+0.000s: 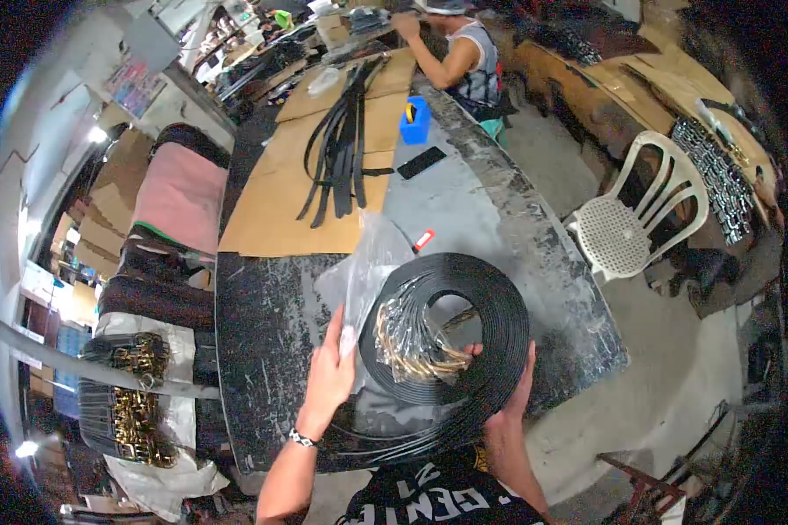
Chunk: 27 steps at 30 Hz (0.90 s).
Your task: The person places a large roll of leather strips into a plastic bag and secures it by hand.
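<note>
A large coil of black strapping (505, 328) sits at the near part of the table, close to my body. Its right side is gripped by my right hand (518, 394), whose fingertips show inside the ring. On the coil lies a bundle of gold-coloured metal pieces in clear plastic (416, 346); their exact kind is hard to make out. My left hand (330, 372) pinches a clear plastic bag (369, 267) that stands up along the coil's left side. Loose strap ends trail below the coil toward my shirt.
Several black straps (346, 149) lie on cardboard (263, 206) farther up the table. Nearby are a phone (421, 163), a blue container (415, 122) and a red-and-white object (424, 240). A person (464, 61) works at the far end. A white chair (617, 236) stands right; gold buckles (140, 402) hang left.
</note>
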Each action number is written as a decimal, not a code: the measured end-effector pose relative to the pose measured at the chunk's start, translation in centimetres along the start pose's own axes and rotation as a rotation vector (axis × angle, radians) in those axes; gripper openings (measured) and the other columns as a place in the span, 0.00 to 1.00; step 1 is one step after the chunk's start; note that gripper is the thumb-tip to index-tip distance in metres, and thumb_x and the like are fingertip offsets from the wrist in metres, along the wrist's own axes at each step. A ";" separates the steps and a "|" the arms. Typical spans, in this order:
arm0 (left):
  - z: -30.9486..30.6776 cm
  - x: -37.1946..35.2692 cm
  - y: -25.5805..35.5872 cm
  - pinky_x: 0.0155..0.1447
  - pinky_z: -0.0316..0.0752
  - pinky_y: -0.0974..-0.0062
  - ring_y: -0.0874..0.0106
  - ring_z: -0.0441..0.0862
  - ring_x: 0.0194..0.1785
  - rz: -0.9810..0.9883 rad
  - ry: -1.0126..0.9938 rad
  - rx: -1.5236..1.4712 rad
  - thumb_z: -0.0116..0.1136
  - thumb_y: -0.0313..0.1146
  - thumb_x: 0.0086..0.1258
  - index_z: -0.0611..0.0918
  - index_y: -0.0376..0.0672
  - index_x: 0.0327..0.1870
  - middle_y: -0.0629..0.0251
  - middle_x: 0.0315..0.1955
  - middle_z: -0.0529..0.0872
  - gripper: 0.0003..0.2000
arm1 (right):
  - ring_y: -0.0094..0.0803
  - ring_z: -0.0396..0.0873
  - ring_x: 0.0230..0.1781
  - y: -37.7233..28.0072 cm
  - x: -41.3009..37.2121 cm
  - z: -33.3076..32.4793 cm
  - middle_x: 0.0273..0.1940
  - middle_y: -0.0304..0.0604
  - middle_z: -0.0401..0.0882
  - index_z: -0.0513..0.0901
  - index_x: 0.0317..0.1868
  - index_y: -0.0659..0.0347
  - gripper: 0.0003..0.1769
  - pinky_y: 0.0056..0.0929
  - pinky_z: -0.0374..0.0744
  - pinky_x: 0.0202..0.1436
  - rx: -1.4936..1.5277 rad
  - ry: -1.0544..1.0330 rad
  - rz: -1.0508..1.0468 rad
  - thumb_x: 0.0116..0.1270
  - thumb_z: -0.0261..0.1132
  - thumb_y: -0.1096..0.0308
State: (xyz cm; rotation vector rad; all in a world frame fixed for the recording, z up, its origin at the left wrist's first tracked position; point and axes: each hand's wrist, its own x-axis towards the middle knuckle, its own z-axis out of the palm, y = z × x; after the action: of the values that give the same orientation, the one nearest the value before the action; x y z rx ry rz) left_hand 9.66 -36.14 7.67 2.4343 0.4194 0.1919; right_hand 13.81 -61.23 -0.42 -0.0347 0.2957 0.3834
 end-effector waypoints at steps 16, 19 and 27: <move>2.0 -5.6 -14.8 0.63 0.71 0.53 0.46 0.80 0.55 -0.146 -0.133 0.153 0.54 0.46 0.72 0.70 0.38 0.68 0.34 0.48 0.82 0.28 | 0.44 0.83 0.41 8.2 -3.8 -14.8 0.42 0.51 0.84 0.80 0.54 0.63 0.38 0.44 0.83 0.49 -0.289 0.200 0.010 0.74 0.45 0.34; 3.0 -5.7 -13.3 0.73 0.60 0.50 0.53 0.71 0.67 0.275 0.128 0.430 0.59 0.45 0.68 0.68 0.42 0.71 0.39 0.61 0.75 0.32 | 0.45 0.83 0.46 7.2 -4.4 -15.0 0.43 0.52 0.85 0.80 0.55 0.64 0.39 0.45 0.83 0.52 -0.364 0.248 0.019 0.73 0.46 0.32; 15.0 -5.0 -10.3 0.79 0.47 0.50 0.62 0.55 0.79 0.630 -0.122 0.345 0.47 0.45 0.76 0.65 0.46 0.75 0.59 0.76 0.61 0.28 | 0.42 0.84 0.44 6.6 -4.0 -14.6 0.45 0.51 0.85 0.80 0.55 0.64 0.41 0.42 0.84 0.49 -0.390 0.283 0.109 0.73 0.46 0.31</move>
State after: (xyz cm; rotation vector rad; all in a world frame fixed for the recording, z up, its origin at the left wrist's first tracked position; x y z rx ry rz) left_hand 5.98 -39.05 -10.59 2.8299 -0.4169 0.2511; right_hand 3.73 -57.90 -13.05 -0.4598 0.5002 0.5419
